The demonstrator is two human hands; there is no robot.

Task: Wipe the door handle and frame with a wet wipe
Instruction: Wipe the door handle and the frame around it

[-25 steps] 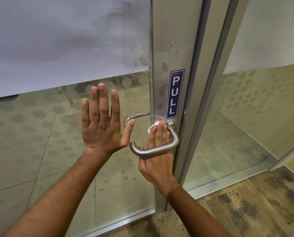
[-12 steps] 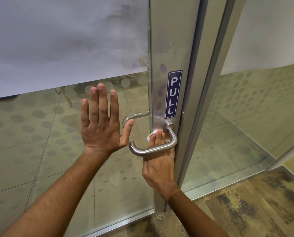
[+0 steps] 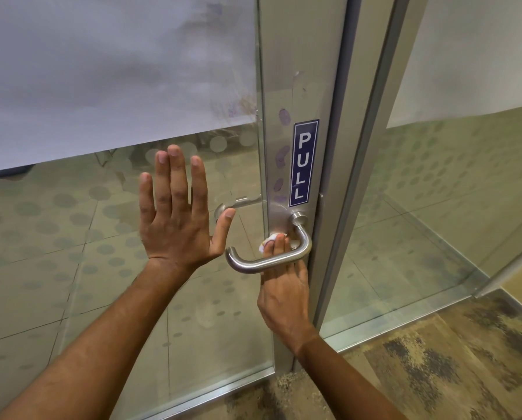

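Your left hand [image 3: 178,225] is spread flat, fingers [image 3: 177,174] straight and apart, palm against the glass door [image 3: 102,268] just left of the door handle [image 3: 272,259], holding nothing. Your right hand [image 3: 284,295] reaches up from below, behind the door handle's bar, with its fingers close together and nearly straight, pressing a small wad of white wet wipe [image 3: 267,239] against the metal frame [image 3: 296,86] just under the handle's round mount. The bar crosses in front of those fingers and hides their middle part. Directly above the handle a blue PULL sticker [image 3: 304,163] sits on the frame, with purplish smudges to its left. Frosted film covers the glass above the handle. Below it lies mottled brown carpet [image 3: 435,359], and pale floor tiles show through the glass.
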